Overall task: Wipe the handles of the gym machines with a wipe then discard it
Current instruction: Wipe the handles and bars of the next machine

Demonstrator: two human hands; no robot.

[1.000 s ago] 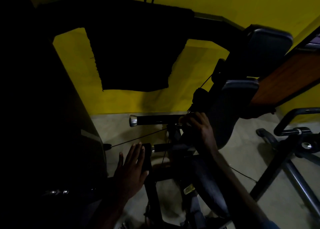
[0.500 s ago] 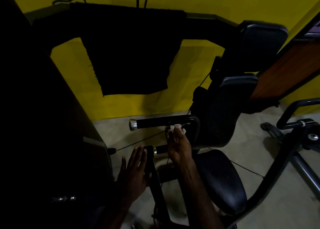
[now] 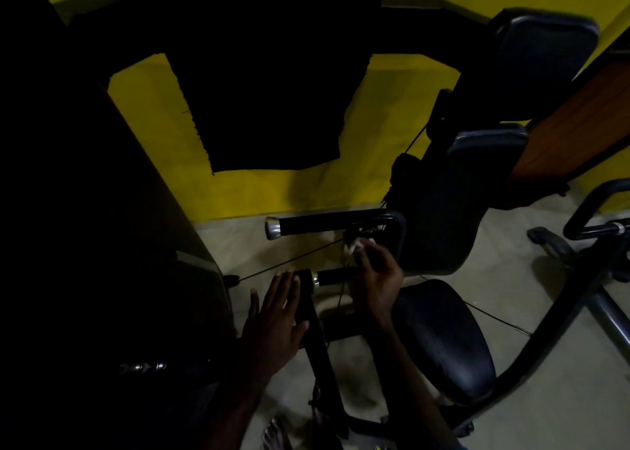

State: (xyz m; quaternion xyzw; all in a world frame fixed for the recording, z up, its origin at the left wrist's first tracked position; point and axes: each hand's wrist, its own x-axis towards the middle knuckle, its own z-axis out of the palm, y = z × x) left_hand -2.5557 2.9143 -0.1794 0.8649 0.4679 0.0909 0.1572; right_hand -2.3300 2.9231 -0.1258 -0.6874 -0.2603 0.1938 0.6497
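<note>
A black machine handle (image 3: 327, 225) with a chrome end cap runs across the middle of the view. Just under its right end, my right hand (image 3: 376, 279) pinches a small white wipe (image 3: 356, 245) at the fingertips. A shorter black handle (image 3: 335, 276) with a metal collar lies below, partly behind my right hand. My left hand (image 3: 276, 320) lies flat with fingers spread on the dark upright bar (image 3: 318, 347) left of that short handle, holding nothing.
A padded seat (image 3: 443, 340) and backrest (image 3: 453, 204) stand to the right. Another machine's frame (image 3: 586, 286) sits at the far right. A thin cable (image 3: 289, 260) runs left from the handles. Dark cloth (image 3: 266, 84) hangs against the yellow wall; the left side is very dark.
My right hand came off the upper handle's right end and dropped below it, the wipe now showing at its fingertips. My left hand has stayed flat on the bar.
</note>
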